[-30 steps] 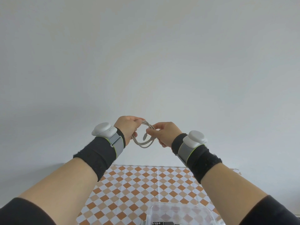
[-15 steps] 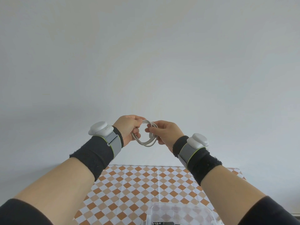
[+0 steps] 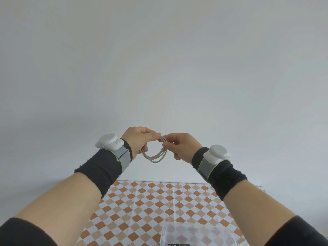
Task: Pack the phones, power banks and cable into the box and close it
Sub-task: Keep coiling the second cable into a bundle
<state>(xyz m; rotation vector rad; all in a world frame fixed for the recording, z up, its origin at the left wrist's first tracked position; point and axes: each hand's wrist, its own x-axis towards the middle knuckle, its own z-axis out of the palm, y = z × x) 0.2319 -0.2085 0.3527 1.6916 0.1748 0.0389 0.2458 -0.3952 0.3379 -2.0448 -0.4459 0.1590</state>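
A white cable hangs in a small coil between my two raised hands, well above the table. My left hand pinches the top of the coil with thumb and fingers. My right hand grips the coil's right side, fingertips almost touching the left hand's. A clear plastic box sits on the table at the bottom edge of the frame, below my right forearm; a dark item with white print shows at its near edge. No phones or power banks are clearly visible.
The table carries an orange-and-white checked cloth and ends at a plain grey wall. Both wrists wear black bands with white sensor pucks.
Both hands have kept hold of the cable. The coil has tightened and now hangs lower, and the right hand has shifted its fingers along it.
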